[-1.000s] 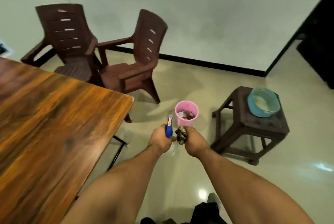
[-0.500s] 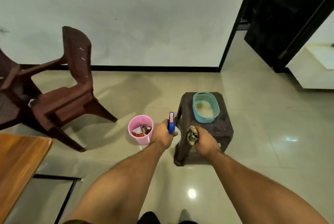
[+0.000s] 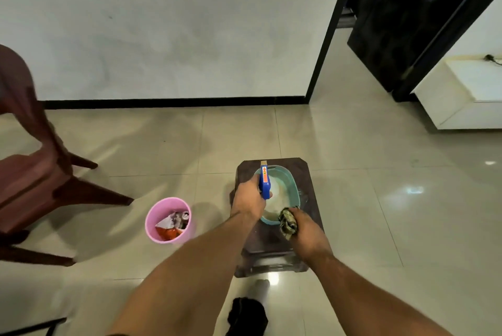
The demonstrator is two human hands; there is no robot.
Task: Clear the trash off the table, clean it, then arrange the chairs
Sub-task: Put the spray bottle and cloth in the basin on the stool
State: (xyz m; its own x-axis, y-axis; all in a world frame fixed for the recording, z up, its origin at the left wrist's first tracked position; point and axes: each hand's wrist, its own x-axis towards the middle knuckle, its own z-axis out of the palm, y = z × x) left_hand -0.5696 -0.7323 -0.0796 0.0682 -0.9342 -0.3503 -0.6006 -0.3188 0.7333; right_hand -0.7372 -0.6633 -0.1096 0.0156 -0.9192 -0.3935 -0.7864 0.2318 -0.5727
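Note:
My left hand (image 3: 248, 198) grips a blue spray bottle (image 3: 264, 183) with an orange label, held over a teal tub (image 3: 292, 192). The tub stands on a dark brown plastic stool (image 3: 307, 172). My right hand (image 3: 307, 229) is closed around a crumpled greenish cloth (image 3: 287, 222) above the tub's near rim. A pink bin (image 3: 163, 213) holding wrappers and a can sits on the floor left of the stool. One brown plastic chair (image 3: 32, 172) shows at the left edge, blurred. The table is out of view.
White wall with black skirting (image 3: 173, 103) runs along the back. A dark open doorway (image 3: 402, 23) and a white cabinet (image 3: 467, 96) stand at the right. My foot (image 3: 247, 314) rests on the beige tiled floor, which lies open right of the stool.
The view has swung right and closed in on the stool. Both hands moved from beside the pink bin to over the teal tub. The table and second chair left the frame.

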